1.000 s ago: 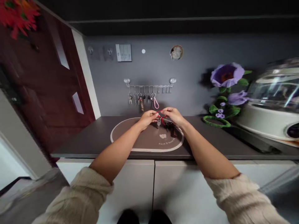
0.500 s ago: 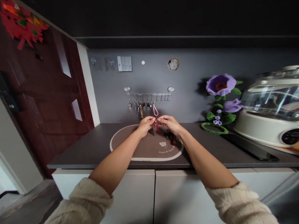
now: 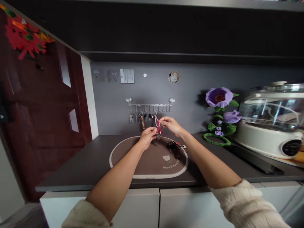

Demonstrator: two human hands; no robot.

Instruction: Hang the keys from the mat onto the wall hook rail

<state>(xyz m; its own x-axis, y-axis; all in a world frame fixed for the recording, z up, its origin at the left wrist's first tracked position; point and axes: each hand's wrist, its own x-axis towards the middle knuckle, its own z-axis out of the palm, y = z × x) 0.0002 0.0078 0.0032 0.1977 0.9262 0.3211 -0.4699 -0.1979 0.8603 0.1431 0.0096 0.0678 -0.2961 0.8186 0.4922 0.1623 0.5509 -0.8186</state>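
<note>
- Just changed: R hand (image 3: 172,124) has gone up & away from L hand (image 3: 147,136); ½ sec ago fingertips were nearly touching, cord bunched betw. them.
- Red cord (image 3: 158,125) now drawn out lengthwise betw. hands, so looks straighter & easier to handle, I'd judge.
- R hand: thumb & fingertips pinching upper end of cord.
- L hand: fingertips pinching low on cord, nr key; exact grip too small to be sure.
- Key (image 3: 159,136): hangs at cord's lower end, just beside L fingertips, above mat (image 3: 142,164) on worktop (image 3: 83,158).
- Key bunch (image 3: 174,148) on R side of mat, touched by neither hand; shows more fully now R hand is higher.
- Behind: hook rail (image 3: 150,105) on wall w/ several keys; pink strap (image 3: 156,122) hangs there too, partly behind cord.
- Off to R: purple flower (image 3: 219,97), phone (image 3: 256,161), white appliance (image 3: 261,139), all well apart from hands.
</note>
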